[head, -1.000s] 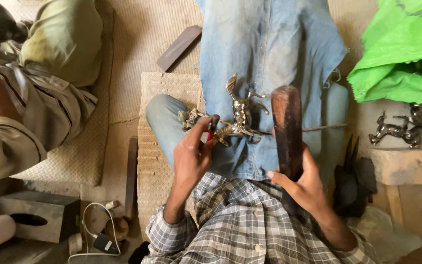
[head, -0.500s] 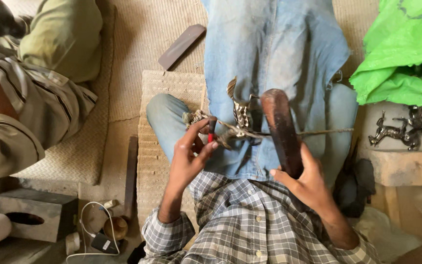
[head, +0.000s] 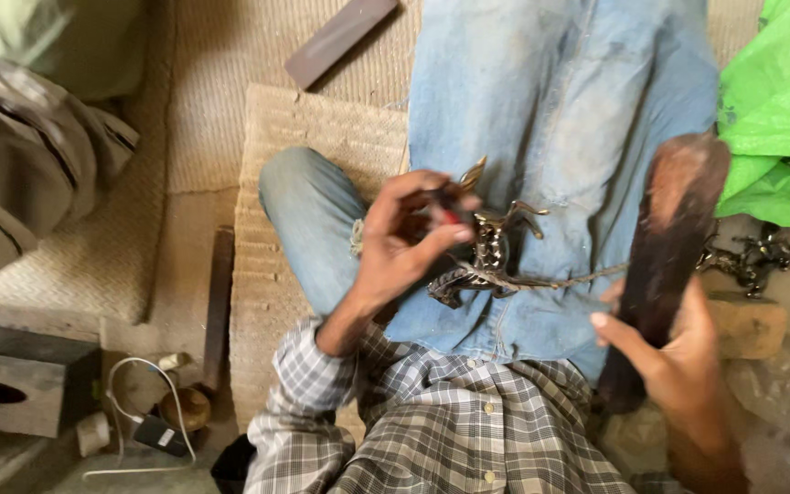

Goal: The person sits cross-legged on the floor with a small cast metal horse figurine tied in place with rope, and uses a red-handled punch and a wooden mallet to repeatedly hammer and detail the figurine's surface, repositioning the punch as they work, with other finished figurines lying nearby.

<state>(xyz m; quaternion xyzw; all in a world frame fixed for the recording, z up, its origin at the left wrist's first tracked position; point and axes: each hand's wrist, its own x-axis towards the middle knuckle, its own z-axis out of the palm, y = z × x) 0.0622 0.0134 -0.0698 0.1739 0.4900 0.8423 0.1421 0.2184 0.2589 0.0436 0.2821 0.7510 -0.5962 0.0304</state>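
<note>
The left hand [head: 404, 247] is closed around a small metal figurine [head: 491, 252], an animal shape with thin legs and a curved tail, and presses it down on the person's lap. Its fingers [head: 432, 233] curl over the near end of the piece, and something small and red shows between them; the blur makes it hard to say what that is. A thin rod [head: 578, 277] runs from the figurine toward the right.

The right hand [head: 678, 361] grips a long dark wooden block [head: 665, 265] near its lower end, fingers wrapped about it, the block standing tilted above the right thigh, just beside the rod's far end. The block is smeared in the frame.

The figurine lies on the blue jeans [head: 550, 110], at the middle of the view, above the checked shirt [head: 450, 430]. The person sits on a woven mat [head: 304, 128] laid on the floor.

To the right, a green plastic sheet [head: 779, 101] lies crumpled, and below it a second dark metal figurine [head: 752, 261] rests by a pale wooden block [head: 747, 325]. A dark flat bar [head: 340, 38] lies at the top of the mat. At lower left stand a grey box [head: 11, 384] and a white cable [head: 148, 402]. Another person's clothed limb [head: 29, 165] fills the upper left.
</note>
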